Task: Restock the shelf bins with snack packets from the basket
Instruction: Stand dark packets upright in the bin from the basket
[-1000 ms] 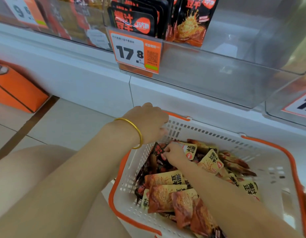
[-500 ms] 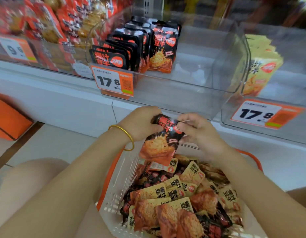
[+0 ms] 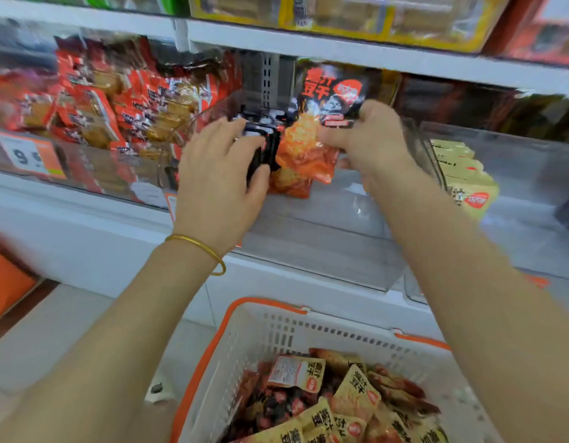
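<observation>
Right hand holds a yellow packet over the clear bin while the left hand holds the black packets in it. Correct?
No: in the head view the right hand holds a black-and-orange packet, not yellow. The left hand holds the black packets in the clear bin.

White shelving (image 3: 308,270) above a pale tiled floor (image 3: 69,334), an orange box (image 3: 5,282) low at the left edge.

Single head-worn wide-angle view, aimed forward and slightly down, close to the shelf (image 3: 84,231) (basket (image 3: 312,334) nearest, along the lower edge).
</observation>
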{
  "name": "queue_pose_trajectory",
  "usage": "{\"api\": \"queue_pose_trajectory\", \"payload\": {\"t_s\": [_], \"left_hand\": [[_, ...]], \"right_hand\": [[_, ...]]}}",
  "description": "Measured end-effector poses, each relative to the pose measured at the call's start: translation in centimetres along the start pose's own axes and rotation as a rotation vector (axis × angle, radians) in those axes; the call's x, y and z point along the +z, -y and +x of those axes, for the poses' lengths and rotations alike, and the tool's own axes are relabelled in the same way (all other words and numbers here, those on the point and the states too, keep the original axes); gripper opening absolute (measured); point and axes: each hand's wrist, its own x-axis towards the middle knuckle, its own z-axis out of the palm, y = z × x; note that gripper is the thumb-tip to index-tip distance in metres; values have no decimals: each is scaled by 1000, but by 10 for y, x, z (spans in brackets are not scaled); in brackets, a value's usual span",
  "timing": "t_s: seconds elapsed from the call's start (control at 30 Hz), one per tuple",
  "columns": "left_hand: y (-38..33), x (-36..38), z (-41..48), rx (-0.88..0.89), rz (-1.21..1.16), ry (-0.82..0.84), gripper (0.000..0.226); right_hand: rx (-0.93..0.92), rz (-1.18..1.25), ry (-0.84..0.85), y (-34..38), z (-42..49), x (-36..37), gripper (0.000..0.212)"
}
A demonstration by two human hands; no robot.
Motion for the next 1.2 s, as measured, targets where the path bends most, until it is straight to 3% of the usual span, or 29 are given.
{"api": "queue_pose_trajectory", "payload": {"t_s": [0.2, 0.27, 0.37, 0.47, 0.57, 0.83, 1.03, 1.13, 1.2], "left_hand": [[9, 26, -16, 25, 190, 112, 42], [10, 26, -15, 23, 194, 101, 41], [9, 27, -16, 21, 197, 97, 39], [9, 26, -16, 25, 206, 94, 39], [10, 26, -17, 33, 212, 83, 38], [11, 26, -17, 43, 208, 66, 36], [10, 23, -18, 51, 167, 50, 34], [5, 15, -24, 84, 154, -6, 29], [-3, 6, -31, 115, 144, -60, 25]], "right_hand": [[419, -282, 105, -76, 65, 41, 27], [402, -398, 72, -81, 71, 45, 36], [302, -557, 30, -78, 73, 48, 30], [172, -630, -18, -81, 69, 51, 37], [177, -666, 20, -87, 66, 54, 33], [349, -498, 21, -88, 66, 57, 51], [463, -489, 68, -69, 59, 48, 41], [366, -491, 43, -52, 48, 38, 34], [222, -396, -36, -33, 29, 29, 44]]}}
